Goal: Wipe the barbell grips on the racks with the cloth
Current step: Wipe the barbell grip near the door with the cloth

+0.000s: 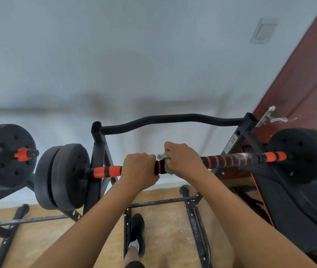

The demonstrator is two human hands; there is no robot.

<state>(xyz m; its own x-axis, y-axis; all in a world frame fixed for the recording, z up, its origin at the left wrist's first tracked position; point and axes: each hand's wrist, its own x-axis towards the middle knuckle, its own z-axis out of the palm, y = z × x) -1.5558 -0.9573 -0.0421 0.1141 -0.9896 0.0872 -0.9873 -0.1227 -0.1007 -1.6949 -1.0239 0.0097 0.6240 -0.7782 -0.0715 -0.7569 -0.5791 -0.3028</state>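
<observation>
A barbell with an orange-and-black striped grip [231, 160] lies across a black rack [99, 151], with black weight plates at its left end [62, 176] and right end [304, 155]. My left hand [139, 168] grips the bar left of centre. My right hand [182, 159] grips a pale green cloth [164, 156] that is wrapped round the bar's middle, right beside the left hand. Only the cloth's edges show past my fingers.
A second barbell's plate [4, 155] with an orange collar sits at the far left on another rack. A curved black bar [173, 119] spans the rack top. A dark red door [308, 74] with a handle stands right. My foot [137, 233] is between the rack's floor rails.
</observation>
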